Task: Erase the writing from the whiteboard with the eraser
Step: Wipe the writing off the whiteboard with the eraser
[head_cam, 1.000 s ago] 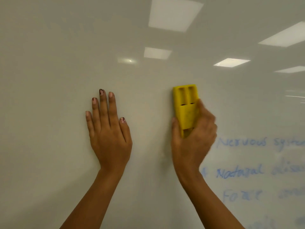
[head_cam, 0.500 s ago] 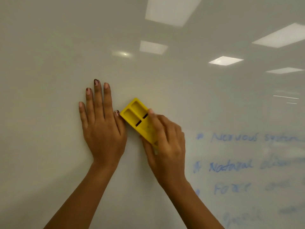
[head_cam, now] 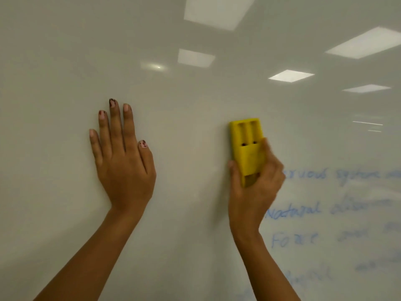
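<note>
Since half a second ago the right hand has swung the yellow plastic block eraser away from the left hand's thumb, where it lay tilted and almost touching, to a spot well apart on the right; it now stands upright against the board, much as it did a second ago, so the stroke looks like a back-and-forth sweep; the right hand grips the eraser's lower end, thumb on its left edge and fingers curled round its right edge, blurred by motion; the left hand has stayed flat on the surface, fingers straight and close together, thumb out, holding nothing; around them the glossy white whiteboard is bare on the left and centre, while the faint blue handwritten lines fill the lower right, starting just beside the right hand and running out of view; reflections of ceiling light panels lie across the top; most of the erasing seems left to do; the risk, as I judge it, is that sweeps over bare board remove nothing, and that a grip so low lets the eraser's top lift, leaving streaks; a slip of that grip could also drop it.
</note>
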